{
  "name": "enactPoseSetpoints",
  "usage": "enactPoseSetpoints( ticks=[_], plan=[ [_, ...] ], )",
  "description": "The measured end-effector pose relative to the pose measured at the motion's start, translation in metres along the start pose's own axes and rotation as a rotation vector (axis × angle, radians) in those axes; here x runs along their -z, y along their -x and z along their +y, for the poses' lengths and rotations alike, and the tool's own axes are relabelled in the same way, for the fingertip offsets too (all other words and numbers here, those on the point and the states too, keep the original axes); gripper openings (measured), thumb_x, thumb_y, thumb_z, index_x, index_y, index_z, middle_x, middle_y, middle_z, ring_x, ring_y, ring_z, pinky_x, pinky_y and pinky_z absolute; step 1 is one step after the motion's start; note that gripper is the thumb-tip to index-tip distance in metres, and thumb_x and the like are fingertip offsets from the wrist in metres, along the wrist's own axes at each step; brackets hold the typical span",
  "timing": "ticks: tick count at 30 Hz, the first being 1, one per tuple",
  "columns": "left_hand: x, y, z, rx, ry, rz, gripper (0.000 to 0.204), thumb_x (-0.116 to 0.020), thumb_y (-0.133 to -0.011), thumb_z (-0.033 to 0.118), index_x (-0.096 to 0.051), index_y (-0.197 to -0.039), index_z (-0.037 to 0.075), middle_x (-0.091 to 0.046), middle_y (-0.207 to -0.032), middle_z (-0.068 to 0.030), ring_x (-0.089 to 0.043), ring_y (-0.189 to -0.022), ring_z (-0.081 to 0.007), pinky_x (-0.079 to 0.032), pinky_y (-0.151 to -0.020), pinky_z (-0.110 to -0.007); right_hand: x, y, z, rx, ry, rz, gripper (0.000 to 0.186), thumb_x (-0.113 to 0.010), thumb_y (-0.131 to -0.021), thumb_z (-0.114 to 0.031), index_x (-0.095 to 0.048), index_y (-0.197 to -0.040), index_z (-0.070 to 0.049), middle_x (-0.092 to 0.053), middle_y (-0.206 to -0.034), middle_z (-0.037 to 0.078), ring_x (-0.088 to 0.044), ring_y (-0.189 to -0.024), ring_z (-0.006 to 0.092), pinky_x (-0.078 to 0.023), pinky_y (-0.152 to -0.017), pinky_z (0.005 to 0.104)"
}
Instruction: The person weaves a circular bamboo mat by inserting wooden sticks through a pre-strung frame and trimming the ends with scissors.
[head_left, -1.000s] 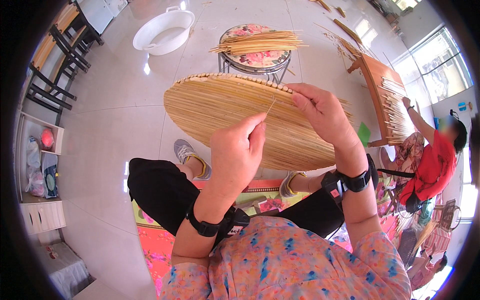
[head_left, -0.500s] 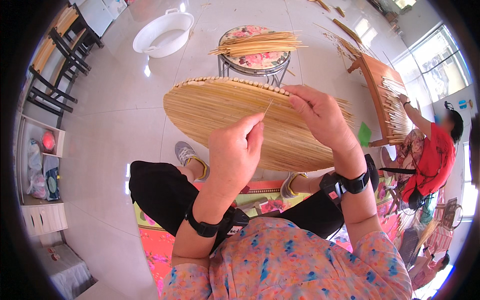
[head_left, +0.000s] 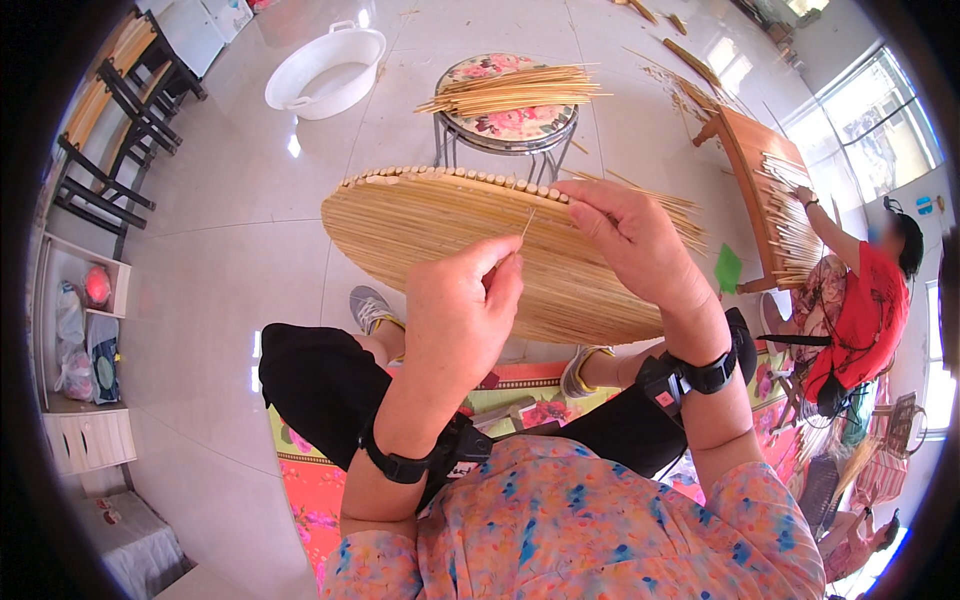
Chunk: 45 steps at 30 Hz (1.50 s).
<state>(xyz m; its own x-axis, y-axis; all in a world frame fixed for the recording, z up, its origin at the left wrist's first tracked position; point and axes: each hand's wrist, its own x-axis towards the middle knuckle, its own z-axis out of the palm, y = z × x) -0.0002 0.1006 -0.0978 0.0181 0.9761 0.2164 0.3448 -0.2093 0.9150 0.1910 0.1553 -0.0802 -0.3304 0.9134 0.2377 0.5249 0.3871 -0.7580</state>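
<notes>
A rounded panel of straight yellow stalks (head_left: 440, 225) is held out above my lap. Along its far edge runs a row of pale cut stalk ends. My right hand (head_left: 635, 240) grips that edge on the right, thumb on the near face and fingers mostly out of sight behind it. In front of the panel, my left hand (head_left: 462, 305) pinches a thin pale strand (head_left: 529, 221) between thumb and forefinger. The strand's tip points up at the panel; whether it is thread or a needle I cannot make out. Loose stalks (head_left: 668, 208) stick out beyond my right hand.
Beyond the panel stands a round floral stool (head_left: 500, 122) bearing a bundle of stalks (head_left: 515, 90). A white basin (head_left: 325, 75) is on the floor at far left. At right, a person in red (head_left: 868, 305) reaches over a wooden table (head_left: 745, 175) with stalks.
The panel and both hands have shifted slightly left and toward me. The left hand keeps its pinch on the strand, and the right hand keeps its grip on the edge.
</notes>
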Motion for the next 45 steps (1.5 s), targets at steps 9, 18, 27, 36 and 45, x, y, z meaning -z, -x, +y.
enactPoseSetpoints(
  ticks=[9, 18, 27, 36, 45],
  plan=[
    [0.006, 0.001, -0.003, -0.062, -0.02, -0.015, 0.016, -0.06, -0.087, 0.002, -0.068, -0.1, -0.006, -0.061, -0.058, -0.0055, -0.055, -0.049, -0.0075, -0.041, -0.045, -0.022, 0.003, 0.003, -0.005, -0.032, -0.047, -0.045, 0.026, -0.06, -0.09, -0.015, -0.064, -0.11, 0.001, -0.067, -0.09, 0.018, -0.064, -0.079, 0.0229, -0.049, -0.072, 0.0308],
    [0.004, 0.005, -0.006, -0.087, -0.059, 0.018, 0.016, -0.06, -0.087, 0.002, -0.068, -0.1, -0.004, -0.06, -0.057, -0.0053, -0.054, -0.048, -0.0072, -0.04, -0.044, -0.022, 0.002, 0.005, -0.002, -0.003, -0.064, -0.049, 0.025, -0.06, -0.09, -0.015, -0.065, -0.108, 0.002, -0.067, -0.089, 0.018, -0.064, -0.078, 0.0232, -0.05, -0.071, 0.0309],
    [0.003, 0.005, -0.007, -0.08, -0.061, 0.025, 0.016, -0.06, -0.087, 0.001, -0.067, -0.1, -0.005, -0.061, -0.062, -0.0054, -0.054, -0.051, -0.0066, -0.041, -0.046, -0.022, 0.01, -0.007, 0.004, -0.09, 0.041, -0.055, 0.029, -0.057, -0.091, -0.02, -0.063, -0.11, 0.001, -0.066, -0.092, 0.019, -0.064, -0.08, 0.0271, -0.049, -0.074, 0.0329],
    [-0.005, 0.0, -0.01, -0.099, -0.046, 0.039, 0.017, -0.059, -0.088, 0.0, -0.066, -0.102, -0.005, -0.065, -0.067, -0.0062, -0.056, -0.052, -0.0068, -0.043, -0.048, -0.021, 0.009, -0.01, 0.008, -0.034, 0.031, -0.034, 0.029, -0.056, -0.092, -0.019, -0.063, -0.112, 0.001, -0.067, -0.097, 0.02, -0.065, -0.085, 0.0278, -0.05, -0.077, 0.0325],
    [-0.008, -0.006, -0.011, -0.081, -0.031, 0.075, 0.011, -0.065, -0.081, 0.002, -0.068, -0.092, 0.0, -0.061, -0.062, -0.0158, -0.06, -0.051, -0.0256, -0.044, -0.049, -0.031, 0.008, -0.01, 0.011, -0.034, 0.036, -0.035, 0.029, -0.056, -0.092, -0.02, -0.063, -0.112, 0.0, -0.067, -0.094, 0.019, -0.065, -0.081, 0.0253, -0.05, -0.074, 0.0323]
  ],
)
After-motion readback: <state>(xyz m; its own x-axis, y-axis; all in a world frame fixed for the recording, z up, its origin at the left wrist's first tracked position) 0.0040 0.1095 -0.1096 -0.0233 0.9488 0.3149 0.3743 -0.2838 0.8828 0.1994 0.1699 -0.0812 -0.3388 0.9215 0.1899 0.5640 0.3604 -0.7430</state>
